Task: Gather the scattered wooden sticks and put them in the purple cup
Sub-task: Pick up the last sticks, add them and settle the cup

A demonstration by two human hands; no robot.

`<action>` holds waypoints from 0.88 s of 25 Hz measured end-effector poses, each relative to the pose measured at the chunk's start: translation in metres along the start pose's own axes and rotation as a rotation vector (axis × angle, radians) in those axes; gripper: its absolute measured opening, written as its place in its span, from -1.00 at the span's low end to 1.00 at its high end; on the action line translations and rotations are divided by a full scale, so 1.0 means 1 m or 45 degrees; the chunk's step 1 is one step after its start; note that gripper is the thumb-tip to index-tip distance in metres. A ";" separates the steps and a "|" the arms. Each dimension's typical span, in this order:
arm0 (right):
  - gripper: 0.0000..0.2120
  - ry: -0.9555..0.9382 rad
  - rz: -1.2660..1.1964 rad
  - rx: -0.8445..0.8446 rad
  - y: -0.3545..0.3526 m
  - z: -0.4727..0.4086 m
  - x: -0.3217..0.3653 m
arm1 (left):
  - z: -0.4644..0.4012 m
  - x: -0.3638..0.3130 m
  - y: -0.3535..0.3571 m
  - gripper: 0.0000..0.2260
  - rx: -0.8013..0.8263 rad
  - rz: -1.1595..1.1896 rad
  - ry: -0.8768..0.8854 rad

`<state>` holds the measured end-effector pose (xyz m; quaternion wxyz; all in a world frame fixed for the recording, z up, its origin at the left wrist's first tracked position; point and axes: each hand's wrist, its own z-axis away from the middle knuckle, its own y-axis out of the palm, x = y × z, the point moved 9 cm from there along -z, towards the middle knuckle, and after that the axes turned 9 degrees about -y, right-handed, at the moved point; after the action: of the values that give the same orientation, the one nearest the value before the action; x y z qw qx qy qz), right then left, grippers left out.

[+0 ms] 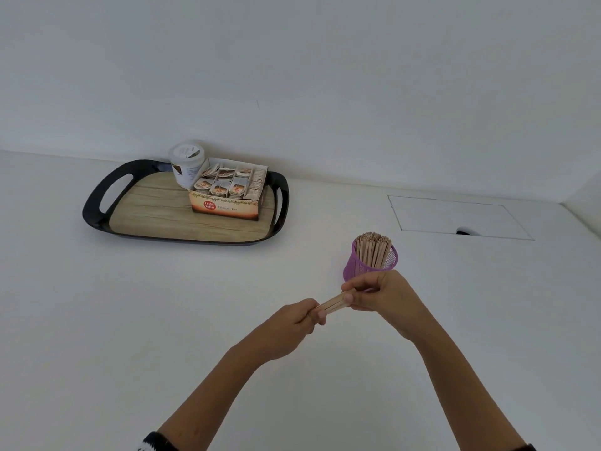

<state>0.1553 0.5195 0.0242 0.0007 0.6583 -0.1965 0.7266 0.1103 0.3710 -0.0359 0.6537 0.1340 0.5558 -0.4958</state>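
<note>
A purple mesh cup (353,266) stands upright on the white counter, right of centre, with several wooden sticks (373,249) standing in it. Just in front of the cup both hands hold one small bundle of wooden sticks (332,303), which lies nearly level above the counter. My left hand (297,320) grips the bundle's left end. My right hand (380,292) pinches its right end, and this hand covers the cup's lower front edge. No loose sticks are visible on the counter.
A black-rimmed tray (97,203) with a wood-look base sits at the back left. It carries an open box of ginger tea bags (224,206) and a white lidded jar (186,167). A rectangular hatch (461,216) is set in the counter at the back right. The wall runs behind.
</note>
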 end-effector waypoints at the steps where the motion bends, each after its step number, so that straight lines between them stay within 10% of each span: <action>1: -0.87 -0.003 0.018 0.004 -0.001 0.000 0.002 | -0.001 0.000 0.000 -0.76 0.001 0.005 0.000; 6: -0.85 -0.093 0.297 -0.040 -0.022 -0.009 0.033 | 0.001 -0.002 -0.007 -0.71 -0.133 0.034 0.063; 12: -0.88 -0.459 0.973 -0.437 -0.090 -0.030 0.107 | 0.010 0.052 -0.042 -0.60 -0.679 -0.801 -0.112; 22: -0.77 -0.191 1.700 0.163 -0.040 -0.083 0.037 | 0.029 0.068 -0.052 -0.53 -0.738 -0.950 -0.033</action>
<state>0.0812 0.5709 0.0667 -0.5010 0.4431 -0.5174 0.5338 0.0790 0.2916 -0.0644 0.4485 -0.2690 0.6731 -0.5229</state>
